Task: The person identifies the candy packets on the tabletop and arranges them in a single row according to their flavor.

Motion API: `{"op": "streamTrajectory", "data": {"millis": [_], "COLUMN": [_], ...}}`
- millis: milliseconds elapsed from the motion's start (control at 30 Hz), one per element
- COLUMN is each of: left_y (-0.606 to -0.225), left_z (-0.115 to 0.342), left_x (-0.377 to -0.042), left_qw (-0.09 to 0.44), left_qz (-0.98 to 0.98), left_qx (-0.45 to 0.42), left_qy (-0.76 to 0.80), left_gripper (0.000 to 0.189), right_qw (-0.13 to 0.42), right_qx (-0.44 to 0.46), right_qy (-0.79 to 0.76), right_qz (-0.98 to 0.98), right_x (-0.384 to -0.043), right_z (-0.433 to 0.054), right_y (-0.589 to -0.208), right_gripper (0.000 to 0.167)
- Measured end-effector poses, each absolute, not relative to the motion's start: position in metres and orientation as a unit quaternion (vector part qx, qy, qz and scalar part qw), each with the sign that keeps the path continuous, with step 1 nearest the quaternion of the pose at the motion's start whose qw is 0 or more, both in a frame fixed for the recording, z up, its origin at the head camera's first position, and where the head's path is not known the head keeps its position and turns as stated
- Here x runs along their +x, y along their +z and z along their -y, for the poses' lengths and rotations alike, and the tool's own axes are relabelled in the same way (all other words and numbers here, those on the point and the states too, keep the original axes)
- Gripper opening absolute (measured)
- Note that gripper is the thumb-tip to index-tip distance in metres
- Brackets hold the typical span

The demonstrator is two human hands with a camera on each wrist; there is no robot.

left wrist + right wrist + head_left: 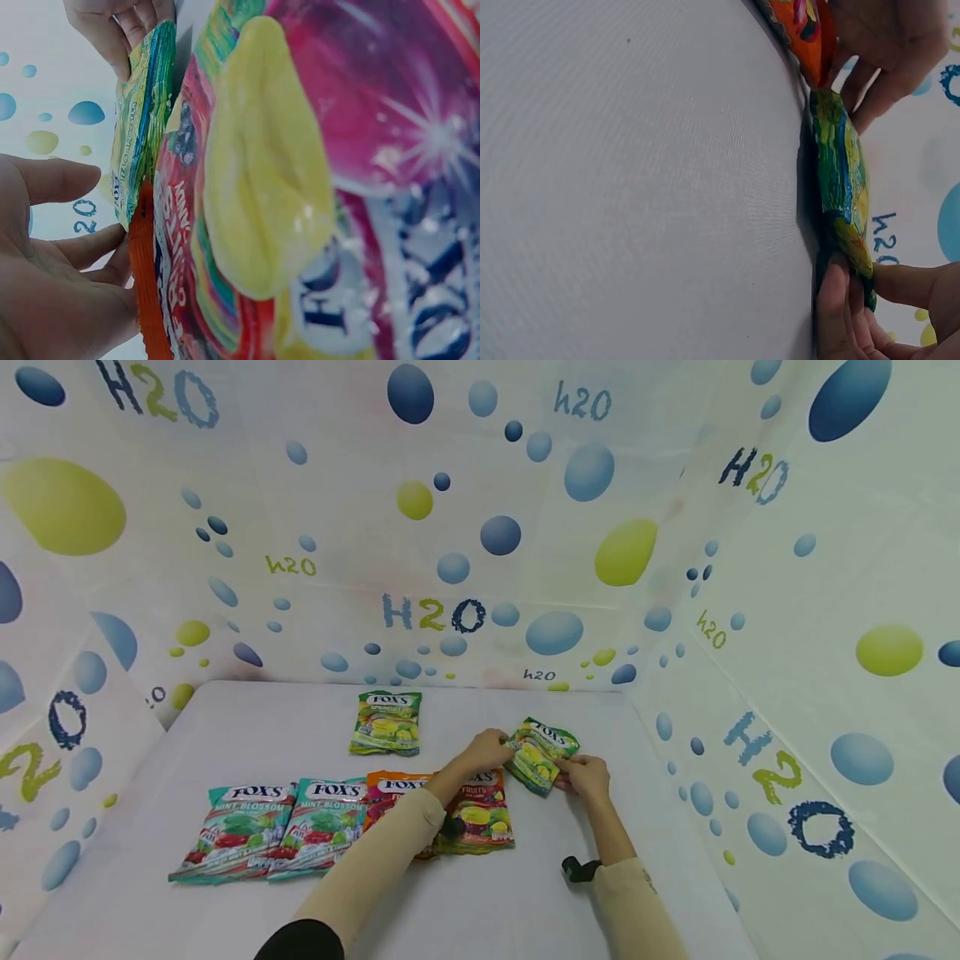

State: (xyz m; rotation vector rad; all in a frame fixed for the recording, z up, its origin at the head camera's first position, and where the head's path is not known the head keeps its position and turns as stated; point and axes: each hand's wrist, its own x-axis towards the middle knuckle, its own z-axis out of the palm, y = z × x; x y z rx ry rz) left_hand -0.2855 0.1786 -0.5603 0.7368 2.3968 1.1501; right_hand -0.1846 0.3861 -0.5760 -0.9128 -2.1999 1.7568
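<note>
We see both hands, left hand (486, 750) and right hand (585, 774), pinching a green candy bag (542, 754) at center right above the counter (525, 893)

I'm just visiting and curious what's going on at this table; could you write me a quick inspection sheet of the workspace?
Surface: white table, covered in plain cloth.
Job's things: green candy bag, held between both hands, beside the row's right end.
Clutter: another green bag lies alone farther back; two teal mint bags, an orange bag and a red fruit bag lie in a row.
Grippers: left hand grips the bag's left edge; right hand pinches its lower right edge.
Cables: nothing seen; a black wrist strap only.
Surroundings: white walls printed with blue and green bubbles and "H2O".
</note>
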Motion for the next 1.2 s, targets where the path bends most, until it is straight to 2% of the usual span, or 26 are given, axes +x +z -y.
{"op": "streamTrajectory", "data": {"millis": [533, 900, 1200], "left_y": [-0.551, -0.542, -0.542], "left_z": [-0.177, -0.171, -0.166], "left_x": [-0.284, -0.279, -0.268], "left_qw": [0.215, 0.237, 0.218], "left_qz": [-0.825, -0.799, -0.805], "left_qx": [0.244, 0.212, 0.229], "left_qy": [0.463, 0.51, 0.502], "left_gripper": [0.055, 0.052, 0.051], "right_qw": [0.128, 0.145, 0.148], "right_qx": [-0.304, -0.285, -0.267], "right_qy": [0.552, 0.59, 0.593], "right_qz": [0.766, 0.741, 0.745], "right_x": [-0.185, -0.183, -0.179], "right_z": [-0.388, -0.387, -0.387], "right_y": [-0.571, -0.557, -0.554], "right_gripper": [0.035, 0.033, 0.031]}}
